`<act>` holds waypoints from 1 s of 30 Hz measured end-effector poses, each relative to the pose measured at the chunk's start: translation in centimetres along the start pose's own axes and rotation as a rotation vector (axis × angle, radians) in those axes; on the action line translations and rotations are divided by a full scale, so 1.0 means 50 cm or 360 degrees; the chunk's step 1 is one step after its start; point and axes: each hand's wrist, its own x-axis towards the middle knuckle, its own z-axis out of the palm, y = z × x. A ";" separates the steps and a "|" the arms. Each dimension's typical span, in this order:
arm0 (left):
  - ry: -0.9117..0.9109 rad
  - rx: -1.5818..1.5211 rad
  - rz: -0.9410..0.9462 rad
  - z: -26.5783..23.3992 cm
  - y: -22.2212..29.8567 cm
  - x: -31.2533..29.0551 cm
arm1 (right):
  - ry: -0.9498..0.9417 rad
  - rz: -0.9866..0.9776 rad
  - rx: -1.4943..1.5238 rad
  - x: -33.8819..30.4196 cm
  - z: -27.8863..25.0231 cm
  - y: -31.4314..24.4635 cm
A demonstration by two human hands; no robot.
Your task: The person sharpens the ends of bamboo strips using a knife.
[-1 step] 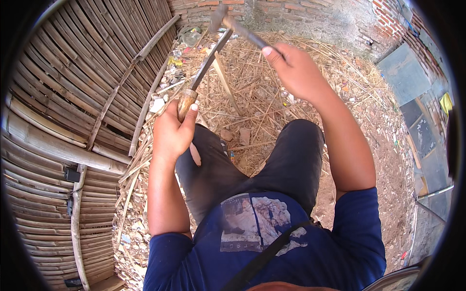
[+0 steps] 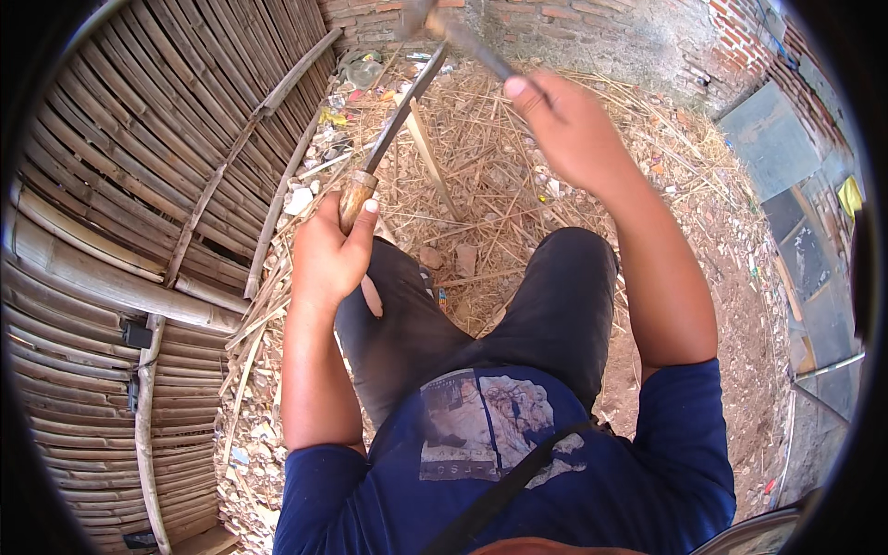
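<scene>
Left hand gripped a long dark metal knife by its brown wooden handle, right hand held a blurred grey hammer near the blade tip, pale narrow strip beside the blade

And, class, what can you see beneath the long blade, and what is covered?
Beneath the blade, a pale strip slants over ground scattered with straw. Whatever lies directly behind the blade is covered, so whether the strip continues there cannot be told.
</scene>
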 end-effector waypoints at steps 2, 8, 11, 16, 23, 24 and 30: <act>0.0035 -0.0037 0.0011 0.012 -0.005 -0.008 | 0.0253 -0.0121 0.0181 -0.001 -0.018 -0.010; -0.0011 -0.0038 0.0004 0.018 0.016 -0.006 | 0.0224 -0.0107 -0.0039 -0.019 0.028 0.046; -0.0058 0.0025 -0.0031 0.014 0.016 -0.003 | -0.0095 0.0105 -0.0225 -0.028 0.077 0.066; 0.0028 0.0051 -0.0018 0.017 0.000 -0.002 | -0.0173 0.0124 -0.0089 -0.023 0.088 0.068; 0.0370 0.0075 0.0453 0.020 -0.005 0.044 | -0.0206 0.0489 0.1496 -0.067 0.035 0.065; 0.0281 0.0140 0.0424 0.023 0.001 0.059 | -0.0167 0.0494 0.1539 -0.078 0.022 0.057; -0.0113 0.0530 0.0343 -0.012 0.040 0.176 | -0.0031 0.0510 0.1504 -0.129 -0.052 0.024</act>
